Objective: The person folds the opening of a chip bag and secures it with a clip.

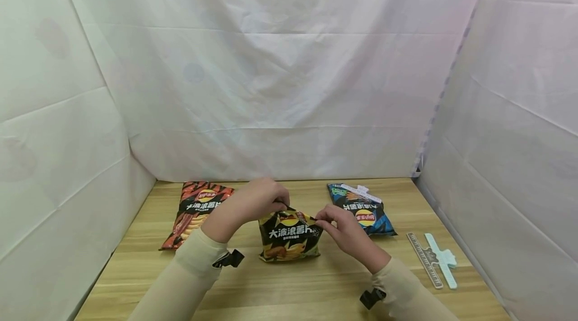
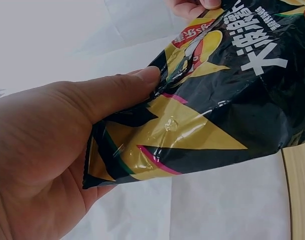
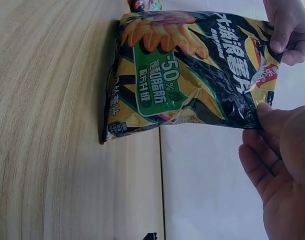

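Observation:
A black and yellow bag of potato chips [image 1: 291,236] stands upright in the middle of the wooden table. Its top edge is pinched at the left corner by my left hand [image 1: 259,203], with the thumb on the printed front. At the other top corner my right hand [image 1: 340,225] pinches the edge between thumb and fingers. Seen from the left wrist, the bag's foil [image 2: 192,120] is creased near the thumb. In the right wrist view the bag's bottom end [image 3: 112,90] meets the table. Whether its top is torn cannot be told.
A red chip bag [image 1: 194,213] lies at the left. At the right back lies a blue chip bag [image 1: 361,210] with a white clip [image 1: 361,192] across its end. A grey clip [image 1: 425,261] and a pale blue clip [image 1: 441,261] lie near the right edge. White cloth [image 1: 289,85] surrounds the table.

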{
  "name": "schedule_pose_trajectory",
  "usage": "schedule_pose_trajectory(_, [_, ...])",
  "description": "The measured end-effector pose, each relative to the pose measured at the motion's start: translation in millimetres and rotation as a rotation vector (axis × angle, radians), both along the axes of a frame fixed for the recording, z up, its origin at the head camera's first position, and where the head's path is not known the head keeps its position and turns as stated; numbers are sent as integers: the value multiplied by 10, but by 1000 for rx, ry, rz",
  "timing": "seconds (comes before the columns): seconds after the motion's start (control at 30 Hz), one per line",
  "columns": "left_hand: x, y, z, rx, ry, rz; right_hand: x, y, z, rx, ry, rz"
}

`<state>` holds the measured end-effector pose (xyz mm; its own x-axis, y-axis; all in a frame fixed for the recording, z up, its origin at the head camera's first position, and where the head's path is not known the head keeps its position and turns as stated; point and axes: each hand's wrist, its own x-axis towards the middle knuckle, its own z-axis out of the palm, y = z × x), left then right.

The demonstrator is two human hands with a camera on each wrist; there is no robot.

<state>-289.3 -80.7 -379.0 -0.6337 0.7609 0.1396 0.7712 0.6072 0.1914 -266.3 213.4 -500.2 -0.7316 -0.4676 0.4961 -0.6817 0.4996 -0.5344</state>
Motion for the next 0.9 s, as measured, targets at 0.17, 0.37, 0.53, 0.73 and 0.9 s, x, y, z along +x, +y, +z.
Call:
schedule_pose_trajectory(0.17, [1,10,-5,1,14,-5,6,22,-16,-6,9,4])
schedule_pose_trajectory(0.37, [5,27,-12,1,30,-12,12,52,-41,-27,-23,14])
schedule_pose_trajectory(0.53, [10,27,-19,6,30,-15,26,45,-45,-32,-51,-2])
schedule_pose_trajectory(0.73, [11,36,-27,-4,36,-8,107,59,-7,-3,-52,-38])
schedule_pose_trajectory(0.9, [29,34,-16,5,33,-4,181,193,73,18,-45,-75])
